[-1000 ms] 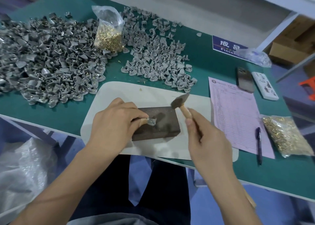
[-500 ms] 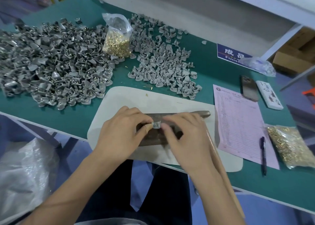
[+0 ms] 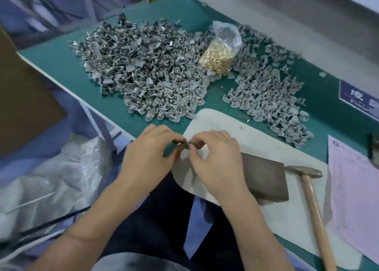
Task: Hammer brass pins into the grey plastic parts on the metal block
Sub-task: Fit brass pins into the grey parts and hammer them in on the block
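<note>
Now the wooden-handled hammer [image 3: 311, 201] lies set down, right of both hands' fingers [image 3: 191, 146] pinching one small grey plastic part [image 3: 187, 144], likely finished

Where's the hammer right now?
In the head view the hammer lies on the white mat, to the right of the metal block, with its handle toward the person. Neither hand touches it.

Two bare forearms run up from the bottom of the frame, ending in the left hand [image 3: 148, 155] and the right hand [image 3: 217, 162]; neither wrist carries a sleeve, watch or ring. At lower centre lies dark navy legwear (trousers, apparently), and a grey fabric edge, blurred, shows along the bottom centre of the frame.
</note>
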### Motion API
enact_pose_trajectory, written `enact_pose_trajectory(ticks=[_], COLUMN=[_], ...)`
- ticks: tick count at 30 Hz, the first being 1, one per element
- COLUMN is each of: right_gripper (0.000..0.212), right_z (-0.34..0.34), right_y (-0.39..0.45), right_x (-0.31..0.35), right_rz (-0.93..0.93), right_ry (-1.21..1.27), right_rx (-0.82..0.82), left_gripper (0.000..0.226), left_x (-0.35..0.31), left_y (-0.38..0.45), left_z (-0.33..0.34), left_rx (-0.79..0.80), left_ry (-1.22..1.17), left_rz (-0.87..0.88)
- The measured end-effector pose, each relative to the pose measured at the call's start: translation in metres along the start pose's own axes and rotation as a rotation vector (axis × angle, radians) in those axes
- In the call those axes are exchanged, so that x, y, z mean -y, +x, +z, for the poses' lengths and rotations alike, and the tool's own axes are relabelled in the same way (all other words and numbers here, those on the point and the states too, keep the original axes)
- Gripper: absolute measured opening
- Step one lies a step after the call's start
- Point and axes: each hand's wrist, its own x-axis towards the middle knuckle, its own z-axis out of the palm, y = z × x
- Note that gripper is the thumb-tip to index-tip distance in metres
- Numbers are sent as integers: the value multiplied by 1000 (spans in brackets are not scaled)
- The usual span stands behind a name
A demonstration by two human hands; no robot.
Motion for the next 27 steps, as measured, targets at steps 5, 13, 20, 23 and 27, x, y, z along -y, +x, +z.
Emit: enact_pose_trajectory(ticks=[5, 13, 20, 23, 27], right_gripper=[12, 14, 13, 12, 11], right_z=[23, 30, -17, -40, -59], right_y=[31, 49, 34, 24, 13], right_x=[15, 19, -23, -59, -104], right_rz=[75, 50, 160, 305, 486], right_ry=[-140, -135, -75, -92, -19], right_rx=[70, 74, -137, -186, -243], left_gripper=[20, 16, 7, 9, 6], left_x=[24, 28, -11, -34, -61], left_y=[1, 3, 30, 51, 87], left_z=[-13, -19, 5, 27, 61], left_rx=[-7, -10, 48, 120, 260], left_ry=[23, 46, -76, -153, -156], left_rz=[-98, -130, -25, 21, 81])
